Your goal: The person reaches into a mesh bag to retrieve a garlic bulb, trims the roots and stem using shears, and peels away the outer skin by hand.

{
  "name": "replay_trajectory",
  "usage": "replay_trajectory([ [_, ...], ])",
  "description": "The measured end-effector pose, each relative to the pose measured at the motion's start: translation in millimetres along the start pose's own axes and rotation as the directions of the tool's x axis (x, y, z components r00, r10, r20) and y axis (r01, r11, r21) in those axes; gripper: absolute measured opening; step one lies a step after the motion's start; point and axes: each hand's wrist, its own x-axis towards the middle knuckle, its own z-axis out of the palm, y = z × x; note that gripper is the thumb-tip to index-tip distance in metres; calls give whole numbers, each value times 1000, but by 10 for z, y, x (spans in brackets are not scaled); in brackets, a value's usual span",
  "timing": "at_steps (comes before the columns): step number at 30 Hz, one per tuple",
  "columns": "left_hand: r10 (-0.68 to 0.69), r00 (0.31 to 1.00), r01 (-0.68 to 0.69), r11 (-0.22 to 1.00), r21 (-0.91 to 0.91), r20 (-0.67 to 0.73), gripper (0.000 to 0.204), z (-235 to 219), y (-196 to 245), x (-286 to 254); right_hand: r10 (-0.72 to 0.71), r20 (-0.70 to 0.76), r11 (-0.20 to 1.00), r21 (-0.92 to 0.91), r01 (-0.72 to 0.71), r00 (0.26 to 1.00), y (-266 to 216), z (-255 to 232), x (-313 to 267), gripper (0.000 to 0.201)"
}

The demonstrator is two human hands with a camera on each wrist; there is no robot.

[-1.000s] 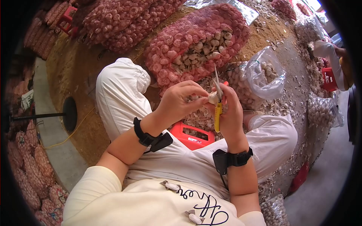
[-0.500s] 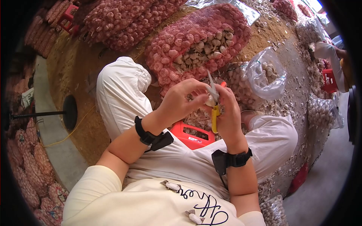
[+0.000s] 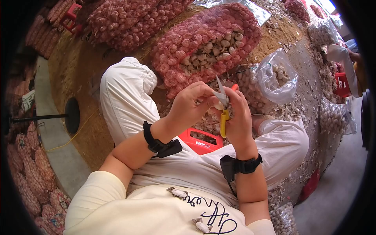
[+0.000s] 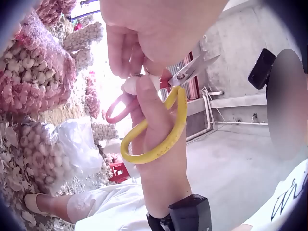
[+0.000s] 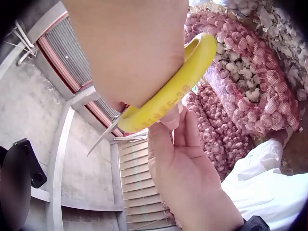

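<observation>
A: Currently, right hand (image 3: 238,117) grips the scissors (image 3: 223,102), fingers through the yellow loop (image 4: 159,130), blades (image 4: 195,69) slightly parted. Left hand (image 3: 188,105) pinches the garlic bulb (image 3: 217,105) at chest height, above the lap.

B: Advice for the cut?

A: Judgement: keep the bulb pinched low with fingertips (image 4: 126,50) clear of the blades, and snip close to the head without nicking the cloves. Trimmings should drop toward the red crate (image 3: 199,141); the opened mesh sack of garlic (image 3: 203,47) lies just ahead.
</observation>
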Motion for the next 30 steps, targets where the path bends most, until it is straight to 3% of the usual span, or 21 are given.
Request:
replay_trajectory([
  [2, 106, 994, -103, 950, 296, 8, 15, -19, 51, 26, 1, 5, 1000, 14, -1, 1000, 4, 14, -6, 61],
  [5, 157, 988, -141, 883, 447, 0, 17, -6, -8, 31, -20, -1, 999, 46, 20, 1000, 29, 41, -13, 62],
  [6, 158, 987, -140, 883, 448, -3, 17, -7, -15, 24, -44, -14, 997, 64, 44, 999, 36, 48, -8, 63],
  [7, 53, 997, -33, 935, 354, -47, 19, -5, -17, 14, -45, -12, 997, 65, 46, 999, 29, 51, -11, 63],
  [8, -55, 995, 74, 965, 252, -79, 21, -4, -18, 7, 13, -3, 994, 111, -12, 1000, 14, 52, -25, 61],
  [9, -54, 995, 73, 965, 251, -81, 21, -23, -22, 17, 71, 8, 985, 155, -71, 997, 6, 49, -30, 60],
  [11, 63, 998, -59, 972, 225, -12, 21, -91, -8, 45, 28, -1, 990, 138, -27, 1000, 15, 47, 1, 63],
  [13, 68, 998, -70, 952, 297, 17, 20, -124, 114, 35, -14, -9, 993, 121, 15, 1000, 7, 30, 14, 67],
  [15, 70, 996, -83, 927, 366, 47, 19, -137, 129, 24, -61, 54, 994, -93, 66, 997, -14, -1, 23, 69],
  [17, 134, 988, -152, 867, 475, 71, 16, -136, 64, 7, -51, 94, 986, -154, 65, 994, -27, -20, 15, 72],
  [21, 111, 990, -139, 849, 510, 86, 15, -103, 150, -22, -11, 183, 951, -303, 67, 983, -44, -10, -15, 76],
  [24, 26, 992, -94, 812, 576, 124, 16, -144, 162, -33, 4, 217, 949, -308, 65, 976, -70, -7, -24, 77],
  [26, 124, 977, -204, 785, 585, 174, 15, -166, 127, -6, 5, 220, 951, -303, 63, 976, -65, 6, -28, 77],
  [30, 145, 979, -202, 696, 689, 141, 13, -95, 178, -7, 21, 222, 957, -286, 44, 975, -51, 15, -36, 79],
])
